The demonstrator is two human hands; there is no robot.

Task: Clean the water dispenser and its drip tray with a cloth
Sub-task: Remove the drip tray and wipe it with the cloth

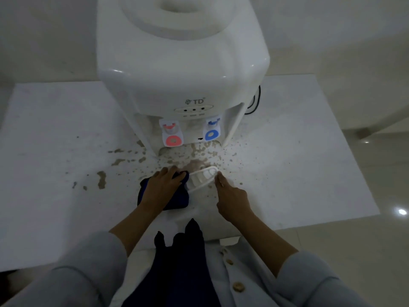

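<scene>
Nearest the camera: 2 grey sleeves, a pale buttoned garment [232, 282] showing 3 buttons, and a dark scarf end [179, 251] hanging over the table edge. Beyond that, 2 bare hands above 1 white table [55, 156]. Left hand [162, 185] lying on 1 dark blue cloth [177, 201], fingers curled over its far edge and gripping it, pressing it onto the tabletop. Right hand [232, 197] with index finger stretched forward, tip touching the right end of 1 white drip tray [201, 178], remaining fingers folded in loosely; nothing grasped. Tray lying out on the table just in front of the dispenser, tilted at an angle, left end touching the cloth; slotted grille on top, nothing visibly held in it, though interior too washed out to judge properly. Brown splashes [101, 179] scattered across the tabletop to the left, around both hands and on the dispenser's base recess [199, 151]. Further back, 1 white water dispenser [181, 69] standing upright on the table, marked "TD", with 3 small dark dots in a row beneath the logo. 2 taps: 1 red tap [171, 135] on the left, 1 blue tap [212, 129] on the right. 1 black cable [254, 103] looping at the dispenser's right side. On top, 1 round bottle seat [177, 9], no bottle fitted. Pale floor beyond the table.
</scene>
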